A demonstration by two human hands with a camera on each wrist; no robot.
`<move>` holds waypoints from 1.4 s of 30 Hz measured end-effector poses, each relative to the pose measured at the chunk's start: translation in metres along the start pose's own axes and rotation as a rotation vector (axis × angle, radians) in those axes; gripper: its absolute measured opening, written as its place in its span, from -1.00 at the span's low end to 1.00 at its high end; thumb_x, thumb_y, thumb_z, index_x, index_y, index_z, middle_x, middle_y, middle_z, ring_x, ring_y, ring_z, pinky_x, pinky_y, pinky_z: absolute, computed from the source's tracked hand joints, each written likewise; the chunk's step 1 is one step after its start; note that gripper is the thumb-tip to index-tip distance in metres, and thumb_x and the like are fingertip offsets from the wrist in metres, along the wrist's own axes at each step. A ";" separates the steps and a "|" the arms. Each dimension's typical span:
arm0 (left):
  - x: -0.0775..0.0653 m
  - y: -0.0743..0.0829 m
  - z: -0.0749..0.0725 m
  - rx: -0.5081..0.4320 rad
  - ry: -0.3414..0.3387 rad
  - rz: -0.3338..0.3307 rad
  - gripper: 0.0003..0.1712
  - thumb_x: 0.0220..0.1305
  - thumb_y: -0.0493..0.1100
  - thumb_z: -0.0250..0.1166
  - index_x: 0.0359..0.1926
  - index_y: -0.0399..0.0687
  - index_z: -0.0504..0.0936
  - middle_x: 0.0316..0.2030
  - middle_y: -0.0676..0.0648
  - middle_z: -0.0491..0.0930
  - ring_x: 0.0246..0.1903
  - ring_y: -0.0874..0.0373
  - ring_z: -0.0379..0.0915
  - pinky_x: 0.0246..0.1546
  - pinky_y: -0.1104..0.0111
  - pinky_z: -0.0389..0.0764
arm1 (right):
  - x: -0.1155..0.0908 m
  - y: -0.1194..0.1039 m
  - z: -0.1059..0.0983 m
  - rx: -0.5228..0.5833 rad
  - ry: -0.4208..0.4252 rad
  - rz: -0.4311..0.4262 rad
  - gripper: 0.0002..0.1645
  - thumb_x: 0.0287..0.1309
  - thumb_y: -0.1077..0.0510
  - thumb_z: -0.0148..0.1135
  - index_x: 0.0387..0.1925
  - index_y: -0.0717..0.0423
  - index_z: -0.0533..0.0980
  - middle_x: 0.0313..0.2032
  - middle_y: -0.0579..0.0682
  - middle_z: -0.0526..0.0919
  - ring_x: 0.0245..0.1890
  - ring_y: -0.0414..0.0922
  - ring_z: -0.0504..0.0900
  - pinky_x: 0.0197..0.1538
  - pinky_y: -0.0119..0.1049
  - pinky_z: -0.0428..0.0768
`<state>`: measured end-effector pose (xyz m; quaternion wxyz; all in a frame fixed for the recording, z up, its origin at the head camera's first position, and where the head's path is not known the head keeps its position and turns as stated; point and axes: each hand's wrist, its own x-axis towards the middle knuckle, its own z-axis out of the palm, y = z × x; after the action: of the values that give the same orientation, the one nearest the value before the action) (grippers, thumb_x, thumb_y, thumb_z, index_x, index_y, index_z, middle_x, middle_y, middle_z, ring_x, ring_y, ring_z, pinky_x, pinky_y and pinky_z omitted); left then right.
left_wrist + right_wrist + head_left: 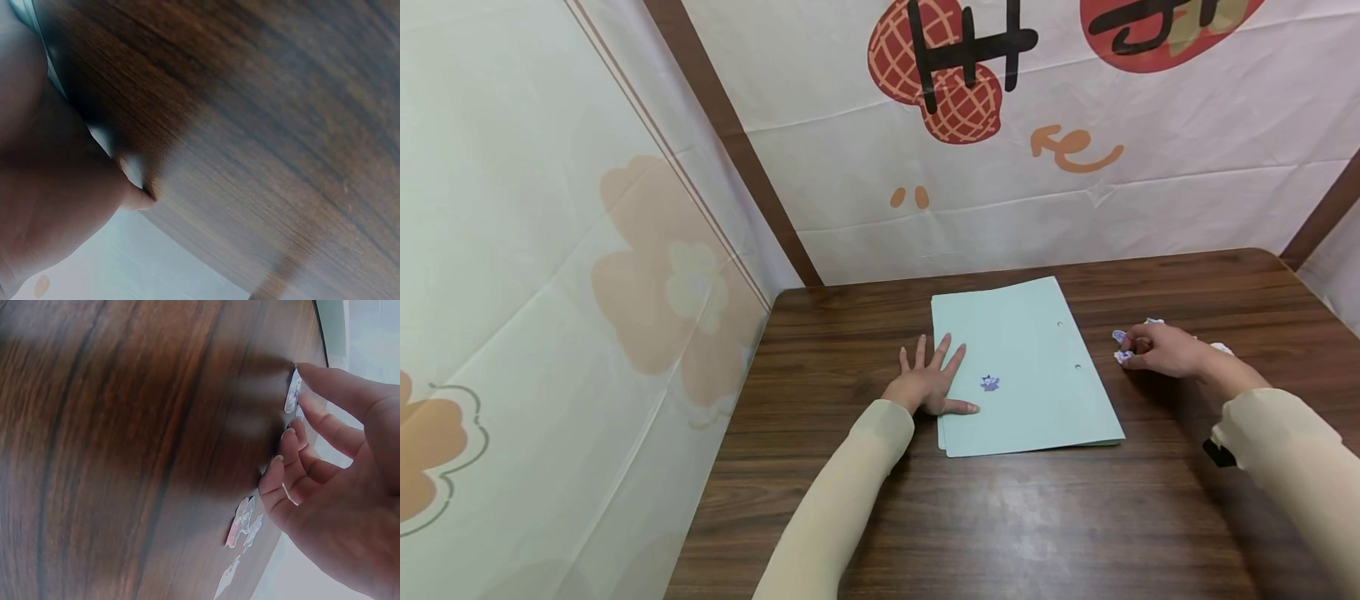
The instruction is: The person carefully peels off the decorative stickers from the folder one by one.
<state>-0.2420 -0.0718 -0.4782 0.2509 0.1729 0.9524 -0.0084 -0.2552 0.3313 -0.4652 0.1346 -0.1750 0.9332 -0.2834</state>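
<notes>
My left hand point(927, 387) rests on the left edge of a pale green punched folder point(1030, 333), its fingers spread. A small purple character sticker point(990, 383) lies on the folder near the left thumb. To the right of the folder, my right hand point(1168, 350) is low over the table with curled fingers. In the right wrist view, its thumb and forefinger pinch a small cut-out sticker point(292, 392) at the tabletop. Other cut-out stickers point(240, 522) lie close beside the right hand. The head view shows part of them hidden under that hand.
The brown wood-grain table point(1037, 517) runs back to a printed cloth wall point(850, 125). Another cloth point(535, 208) with flower shapes hangs along the left side. A white sticker point(1222, 347) lies behind the right wrist.
</notes>
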 end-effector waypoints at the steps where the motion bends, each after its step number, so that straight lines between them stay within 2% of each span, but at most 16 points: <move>1: -0.003 0.001 -0.002 -0.002 0.001 0.005 0.30 0.20 0.66 0.07 0.62 0.37 -0.50 0.60 0.06 -0.68 0.55 -0.24 -0.80 0.45 -0.30 -0.48 | 0.000 0.001 0.000 0.001 -0.002 0.008 -0.72 0.26 0.17 0.37 -0.16 0.30 0.52 -0.45 -0.03 0.43 -0.41 -0.09 0.39 -0.34 -0.20 0.31; 3: -0.009 0.002 -0.005 -0.003 0.002 0.016 0.29 0.22 0.64 0.06 0.63 0.34 -0.50 0.60 0.03 -0.68 0.55 -0.26 -0.79 0.45 -0.29 -0.46 | -0.001 0.001 -0.001 0.004 -0.006 0.018 -0.70 0.26 0.16 0.38 -0.14 0.30 0.53 -0.44 -0.02 0.45 -0.40 -0.09 0.39 -0.33 -0.20 0.31; 9: -0.008 0.002 -0.004 0.002 0.003 0.019 0.28 0.25 0.62 0.06 0.63 0.31 -0.49 0.61 0.01 -0.67 0.55 -0.28 -0.78 0.45 -0.30 -0.46 | -0.003 0.000 -0.003 0.015 -0.008 -0.001 -0.71 0.25 0.17 0.39 -0.16 0.31 0.53 -0.42 -0.01 0.47 -0.39 -0.08 0.41 -0.33 -0.20 0.34; 16: 0.008 -0.005 0.007 -0.001 0.016 0.005 0.32 0.16 0.67 0.10 0.62 0.42 -0.51 0.59 0.09 -0.71 0.54 -0.23 -0.82 0.42 -0.32 -0.51 | -0.005 0.000 -0.004 -0.012 0.002 -0.009 -0.79 0.25 0.19 0.39 -0.29 0.29 0.56 -0.42 -0.05 0.55 -0.38 -0.11 0.44 -0.32 -0.25 0.41; 24: -0.005 0.001 -0.002 0.010 0.013 0.010 0.30 0.20 0.65 0.09 0.63 0.35 -0.48 0.61 0.04 -0.67 0.55 -0.25 -0.78 0.45 -0.30 -0.48 | -0.006 0.001 -0.006 -0.046 0.032 -0.015 -0.83 0.22 0.24 0.40 -0.38 0.26 0.58 -0.46 -0.07 0.53 -0.40 -0.11 0.41 -0.33 -0.26 0.37; 31: 0.011 -0.005 0.009 -0.007 0.007 -0.006 0.34 0.14 0.69 0.10 0.61 0.42 -0.52 0.59 0.09 -0.73 0.53 -0.23 -0.86 0.42 -0.32 -0.53 | -0.005 0.004 -0.005 -0.015 0.012 0.014 -0.79 0.17 0.18 0.45 -0.37 0.23 0.57 -0.45 -0.07 0.54 -0.39 -0.12 0.42 -0.33 -0.28 0.36; 35: 0.009 -0.004 0.008 -0.008 0.002 -0.005 0.34 0.15 0.68 0.09 0.60 0.42 -0.55 0.57 0.10 -0.76 0.52 -0.22 -0.88 0.42 -0.30 -0.56 | -0.005 0.006 -0.006 -0.010 0.013 0.018 -0.79 0.17 0.18 0.45 -0.36 0.25 0.58 -0.44 -0.06 0.55 -0.39 -0.12 0.42 -0.33 -0.28 0.37; 42: -0.010 0.003 -0.003 0.019 0.033 0.016 0.28 0.24 0.62 0.08 0.64 0.30 -0.45 0.62 0.00 -0.63 0.56 -0.28 -0.73 0.45 -0.30 -0.42 | -0.005 0.007 -0.007 -0.035 0.008 0.006 -0.84 0.20 0.27 0.38 -0.32 0.33 0.59 -0.42 -0.03 0.57 -0.38 -0.09 0.43 -0.31 -0.23 0.40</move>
<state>-0.2341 -0.0721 -0.4701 0.2337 0.1831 0.9548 -0.0127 -0.2546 0.3422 -0.4624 0.1287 -0.1732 0.9391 -0.2675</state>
